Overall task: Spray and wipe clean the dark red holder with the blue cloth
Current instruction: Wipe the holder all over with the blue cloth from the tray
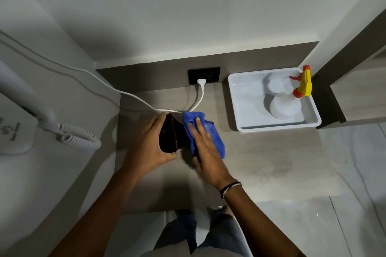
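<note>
The dark red holder [173, 134] rests on the grey-brown counter [261, 152], near its middle. My left hand [149, 144] grips the holder's left side and front corner. The blue cloth [193, 121] is draped over the holder's right part. My right hand [205, 148] lies flat on the cloth, fingers spread, pressing it against the holder. The holder's right side is hidden under cloth and hand. A spray bottle [292, 98] with a white body and a yellow and orange head lies in a white tray [236, 98] at the back right.
A white cord [198, 98] runs from a black wall socket [203, 74] to just behind the holder. A wall-mounted white hair dryer [25, 98] with a coiled cable [79, 137] hangs at the left. My legs show below the counter's front edge.
</note>
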A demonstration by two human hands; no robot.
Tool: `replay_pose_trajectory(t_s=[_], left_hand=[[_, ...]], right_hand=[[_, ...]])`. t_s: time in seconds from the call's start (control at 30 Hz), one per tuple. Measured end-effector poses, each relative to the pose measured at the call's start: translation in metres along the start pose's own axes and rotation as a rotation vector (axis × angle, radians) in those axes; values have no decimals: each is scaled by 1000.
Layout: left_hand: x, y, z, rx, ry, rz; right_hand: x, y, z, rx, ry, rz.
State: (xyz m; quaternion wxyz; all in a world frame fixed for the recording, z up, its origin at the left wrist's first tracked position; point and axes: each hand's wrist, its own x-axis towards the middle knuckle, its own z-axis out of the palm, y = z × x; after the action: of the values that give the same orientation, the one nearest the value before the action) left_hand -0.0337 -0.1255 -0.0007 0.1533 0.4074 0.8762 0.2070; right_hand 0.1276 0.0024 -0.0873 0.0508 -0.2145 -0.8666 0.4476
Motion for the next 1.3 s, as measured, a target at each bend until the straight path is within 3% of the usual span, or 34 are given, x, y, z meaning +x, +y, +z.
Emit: replay_pose_trajectory(t_s=[0.13,0.23,0.37,0.47,0.63,0.77,0.87,1.0,1.13,1.23,1.3], left_hand=[[1,11,4,-39,10,19],[9,23,10,-31,25,61],[15,27,13,-31,7,48],[15,20,13,-48,16,82],[11,13,12,-34,25,62],[12,10,16,-114,19,45],[7,1,14,-124,35,33],[2,-11,10,-107,24,4],[-1,-13,18,-234,80,-75],[2,-10,14,-501,126,-303],[6,-12,13,-533,130,-424]], right_hand=[[3,16,-16,-27,61,75],[0,-1,-21,80,97,95],[-9,-39,-19,297,161,-41],[-18,-35,-12,247,124,-105],[-16,-1,-19,109,81,91],[-18,-41,-2,300,138,-101],[-18,-34,9,196,106,-133],[-8,16,-11,-32,84,100],[8,31,-40,460,220,326],[13,39,-59,812,274,479],[16,39,-67,921,270,531]])
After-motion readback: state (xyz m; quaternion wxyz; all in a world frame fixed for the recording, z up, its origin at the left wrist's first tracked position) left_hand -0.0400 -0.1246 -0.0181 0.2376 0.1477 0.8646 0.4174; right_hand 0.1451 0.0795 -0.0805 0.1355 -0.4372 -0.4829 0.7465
